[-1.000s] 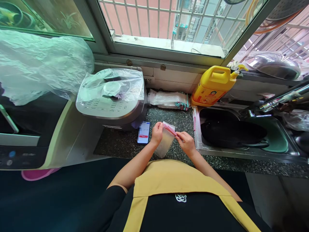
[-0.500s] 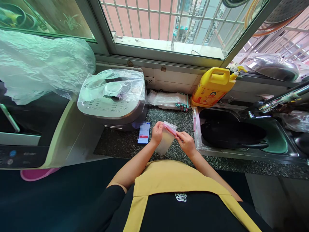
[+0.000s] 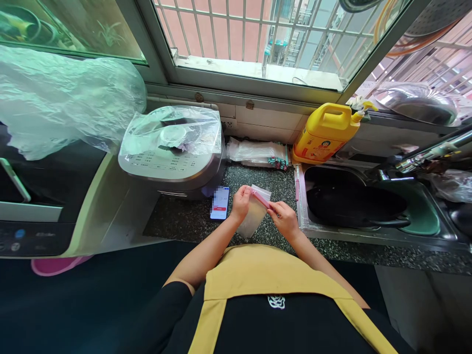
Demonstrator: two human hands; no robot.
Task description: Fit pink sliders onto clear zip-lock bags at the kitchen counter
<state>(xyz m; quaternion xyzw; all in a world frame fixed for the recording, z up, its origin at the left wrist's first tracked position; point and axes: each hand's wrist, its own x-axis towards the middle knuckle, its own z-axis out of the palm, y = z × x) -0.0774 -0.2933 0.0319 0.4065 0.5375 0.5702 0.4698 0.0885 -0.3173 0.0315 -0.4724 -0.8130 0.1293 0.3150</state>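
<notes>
A clear zip bag (image 3: 252, 219) with a pink strip (image 3: 260, 198) along its top hangs between my hands above the dark speckled counter (image 3: 177, 219). At the strip's left end, my left hand (image 3: 240, 202) is closed on the bag's top edge. My right hand (image 3: 283, 216) pinches the other end of the strip between thumb and fingers. Whether the zip is sealed along its length is too small to tell. Just left of my left hand, a phone (image 3: 220, 202) with a lit screen lies on the counter.
A rice cooker (image 3: 162, 169) under clear plastic stands at left. Behind my hands lies a stack of zip bags (image 3: 257, 152). A yellow jug (image 3: 324, 135) stands by the sink, which holds a black pan (image 3: 354, 205). The window frame (image 3: 254, 87) runs along the back.
Very little differs. The bag and its pink strip have tilted slightly, while both hands keep their grip in nearly the same place.
</notes>
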